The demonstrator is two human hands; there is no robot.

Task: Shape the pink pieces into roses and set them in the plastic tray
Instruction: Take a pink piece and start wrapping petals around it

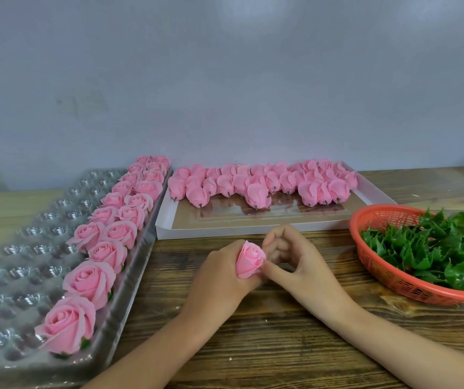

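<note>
My left hand [221, 269] grips a pink rose bud [249, 259] over the wooden table, its fingers curled round the bud's lower part. My right hand [289, 255] pinches the bud's right-hand petal edge between thumb and fingers. A clear plastic tray [14, 265] lies at the left, with several finished pink roses [93, 279] in two rows along its right side. Several unshaped pink pieces [256, 182] lie in a row at the back of a white cardboard box lid [242, 227] behind my hands.
An orange plastic basket [371, 217] with several green leaf calyxes [432, 245] sits at the right. The wooden table [267, 332] runs under my forearms, and a grey wall rises behind it.
</note>
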